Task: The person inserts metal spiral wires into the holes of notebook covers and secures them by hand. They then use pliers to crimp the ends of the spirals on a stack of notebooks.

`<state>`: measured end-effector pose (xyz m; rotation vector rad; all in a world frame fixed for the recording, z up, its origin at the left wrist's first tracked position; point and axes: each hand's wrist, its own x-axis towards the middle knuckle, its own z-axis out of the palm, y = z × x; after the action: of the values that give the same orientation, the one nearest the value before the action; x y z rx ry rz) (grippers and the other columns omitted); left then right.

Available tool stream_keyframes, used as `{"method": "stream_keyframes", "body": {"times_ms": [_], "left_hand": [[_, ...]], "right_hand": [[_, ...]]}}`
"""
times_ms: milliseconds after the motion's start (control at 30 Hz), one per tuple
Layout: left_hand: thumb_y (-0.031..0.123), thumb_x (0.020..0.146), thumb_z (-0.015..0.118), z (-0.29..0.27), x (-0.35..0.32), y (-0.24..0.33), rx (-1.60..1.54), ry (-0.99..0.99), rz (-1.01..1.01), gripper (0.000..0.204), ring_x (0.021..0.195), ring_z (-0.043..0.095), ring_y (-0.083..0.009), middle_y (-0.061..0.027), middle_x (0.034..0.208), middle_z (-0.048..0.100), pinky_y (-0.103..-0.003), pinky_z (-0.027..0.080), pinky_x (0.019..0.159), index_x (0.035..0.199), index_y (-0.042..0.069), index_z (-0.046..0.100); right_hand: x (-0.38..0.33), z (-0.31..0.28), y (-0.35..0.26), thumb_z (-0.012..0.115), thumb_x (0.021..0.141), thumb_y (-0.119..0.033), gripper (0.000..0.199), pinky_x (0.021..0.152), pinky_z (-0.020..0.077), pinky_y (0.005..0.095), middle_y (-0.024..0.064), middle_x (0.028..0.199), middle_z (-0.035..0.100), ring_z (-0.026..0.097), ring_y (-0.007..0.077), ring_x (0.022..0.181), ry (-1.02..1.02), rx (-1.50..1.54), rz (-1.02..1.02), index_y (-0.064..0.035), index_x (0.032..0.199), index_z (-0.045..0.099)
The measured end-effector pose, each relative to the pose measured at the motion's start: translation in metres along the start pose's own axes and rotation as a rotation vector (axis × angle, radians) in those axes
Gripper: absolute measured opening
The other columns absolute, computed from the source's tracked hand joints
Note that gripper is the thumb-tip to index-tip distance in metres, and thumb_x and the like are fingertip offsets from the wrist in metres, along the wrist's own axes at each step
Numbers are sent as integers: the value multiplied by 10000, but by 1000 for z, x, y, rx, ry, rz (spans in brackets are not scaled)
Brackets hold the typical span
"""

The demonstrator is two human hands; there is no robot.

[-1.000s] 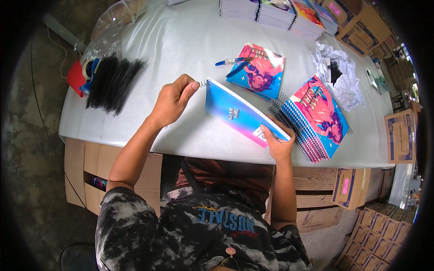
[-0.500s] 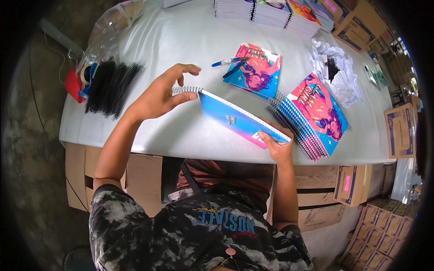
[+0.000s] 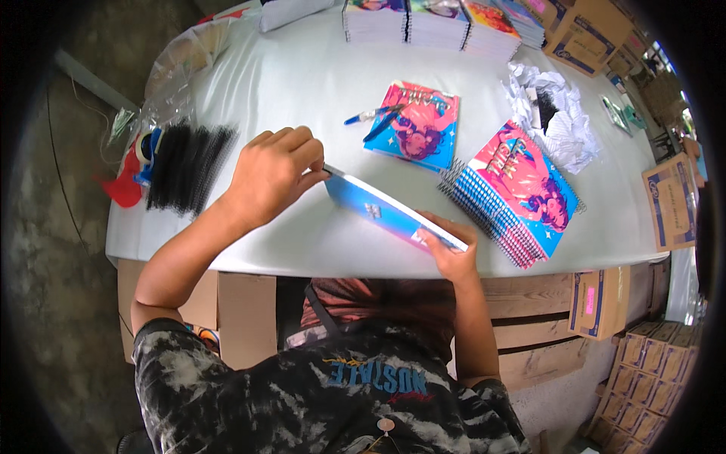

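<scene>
My right hand (image 3: 454,248) grips one end of a blue and pink notebook (image 3: 386,216), thumb on its cover and fingers behind. The notebook is held up on edge over the table, its row of holes along the upper side. At its far left corner, the fingers of my left hand (image 3: 276,170) are pinched together on a spiral binding coil (image 3: 327,169), of which just a dark tip shows. Right of the notebook sits a stack of spiral notebooks (image 3: 522,189) with pink and blue covers. Farther off, a pen (image 3: 363,116) and dark-handled pliers (image 3: 384,124) rest on another cover (image 3: 423,129).
A bundle of black coils (image 3: 189,166) lies on the left of the white-covered table (image 3: 302,83), beside a tape dispenser (image 3: 145,159). Crumpled paper (image 3: 567,125) sits at the right. Thick book stacks (image 3: 439,26) line the back; cardboard boxes (image 3: 594,34) stand beyond.
My left hand has closed from spread fingers into a pinch at the notebook's corner. The silvery length of coil seen there before is now mostly covered. The view has shifted slightly.
</scene>
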<state>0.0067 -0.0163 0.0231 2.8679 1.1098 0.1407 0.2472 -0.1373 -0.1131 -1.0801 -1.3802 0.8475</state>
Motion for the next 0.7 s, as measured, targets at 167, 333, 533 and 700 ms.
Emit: {"method": "stream_keyframes", "body": {"times_ms": [167,333,533,700], "left_hand": [[183,696,714,15,0,-16,31,159,240,216,794,597,-237,-54,850,605,-366,463,683,850,73,610],[195,718,702,14,1,-6,48,117,137,180,678,608,-231,-50,769,607,-336,474,580,824,77,616],[180,729,694,5,-1,-19,-41,-38,158,221,750,612,-244,-57,860,640,-352,471,682,923,82,652],[174,740,684,0,5,3,89,-15,14,205,843,600,-240,-47,887,636,-354,456,750,917,77,650]], "right_hand": [[0,1,1,609,803,24,228,754,494,250,113,985,675,637,139,861,-6,40,-38,15,1027,652],[2,1,0,611,799,26,244,758,495,252,121,1016,667,643,157,884,-23,71,-79,16,1041,647],[-1,-2,-1,598,803,33,259,753,488,247,114,1018,669,640,144,860,-46,32,-89,14,1057,641],[0,-2,-1,597,803,37,265,753,487,251,115,1024,667,635,139,854,-53,29,-84,11,1064,639]]}}
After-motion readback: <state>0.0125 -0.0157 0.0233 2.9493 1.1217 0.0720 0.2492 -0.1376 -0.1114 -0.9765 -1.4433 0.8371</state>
